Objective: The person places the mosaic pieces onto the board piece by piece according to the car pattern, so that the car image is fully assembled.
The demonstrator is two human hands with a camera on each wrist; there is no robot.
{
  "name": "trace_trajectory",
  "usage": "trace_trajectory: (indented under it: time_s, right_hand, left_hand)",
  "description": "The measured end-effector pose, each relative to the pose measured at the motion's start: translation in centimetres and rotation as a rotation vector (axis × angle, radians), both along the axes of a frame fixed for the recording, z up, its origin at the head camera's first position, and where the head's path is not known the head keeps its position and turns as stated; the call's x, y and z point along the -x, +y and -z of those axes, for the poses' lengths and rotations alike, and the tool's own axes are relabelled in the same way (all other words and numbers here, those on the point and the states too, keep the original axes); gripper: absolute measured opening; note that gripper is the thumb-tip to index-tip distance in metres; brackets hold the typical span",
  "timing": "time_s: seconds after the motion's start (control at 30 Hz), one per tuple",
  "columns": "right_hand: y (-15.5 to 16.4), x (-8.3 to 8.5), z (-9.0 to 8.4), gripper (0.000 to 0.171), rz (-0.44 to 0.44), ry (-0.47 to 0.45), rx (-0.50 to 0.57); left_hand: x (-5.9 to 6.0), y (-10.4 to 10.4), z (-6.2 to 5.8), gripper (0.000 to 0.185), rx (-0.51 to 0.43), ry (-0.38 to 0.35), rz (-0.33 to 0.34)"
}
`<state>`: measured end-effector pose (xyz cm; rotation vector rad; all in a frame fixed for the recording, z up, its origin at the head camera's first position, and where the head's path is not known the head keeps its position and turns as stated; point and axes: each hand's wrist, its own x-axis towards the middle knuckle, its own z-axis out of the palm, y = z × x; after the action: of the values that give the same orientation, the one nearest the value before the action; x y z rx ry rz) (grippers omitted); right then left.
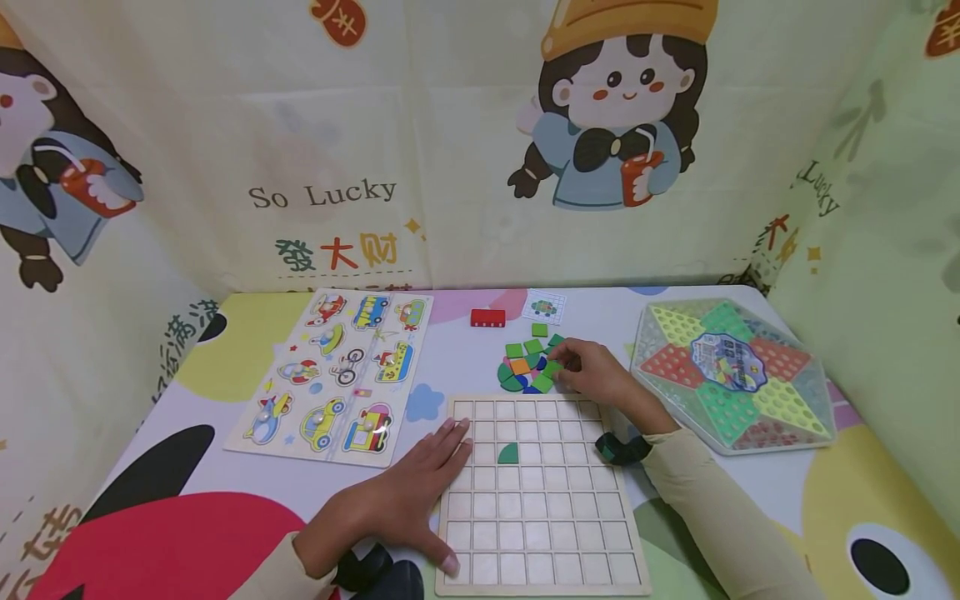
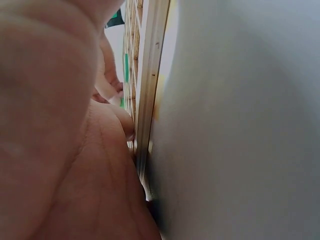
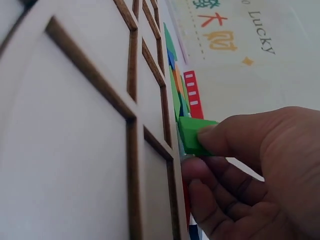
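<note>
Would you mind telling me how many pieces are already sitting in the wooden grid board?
1: a green quarter-round piece lies in a cell of the grid board, third row from the far edge, third column from the left. The left hand covers the left edge, so another might be hidden.

The backdrop cloth (image 1: 450, 150) is showing "So Lucky" in dark serif letters, with the Chinese characters "发大财" sitting beneath in green, red and orange. "Lucky" is appearing again on the cloth's right-hand panel and in the right wrist view.
</note>
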<state>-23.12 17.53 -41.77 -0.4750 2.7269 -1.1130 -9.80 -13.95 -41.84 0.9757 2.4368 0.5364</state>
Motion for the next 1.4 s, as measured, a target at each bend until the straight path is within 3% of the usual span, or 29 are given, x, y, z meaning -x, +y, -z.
trace_trajectory:
  time_s: [0.23, 0.87, 1.4]
  right_hand:
    - [0.4, -0.2, 0.3, 0.019, 0.006, 0.047, 0.064]
    - [0.2, -1.4, -0.7, 0.02, -0.049, 0.116, 0.079]
    - [0.1, -2.0, -0.9, 0.019, -0.061, 0.105, 0.112]
  left_hand:
    - [0.0, 0.0, 0.0, 0.128, -0.004, -0.006, -0.004]
    - [0.0, 0.2, -0.3, 0.132, 0.008, 0.001, 0.008]
    - [-0.3, 0.2, -0.8, 0.132, 0.037, 0.013, 0.018]
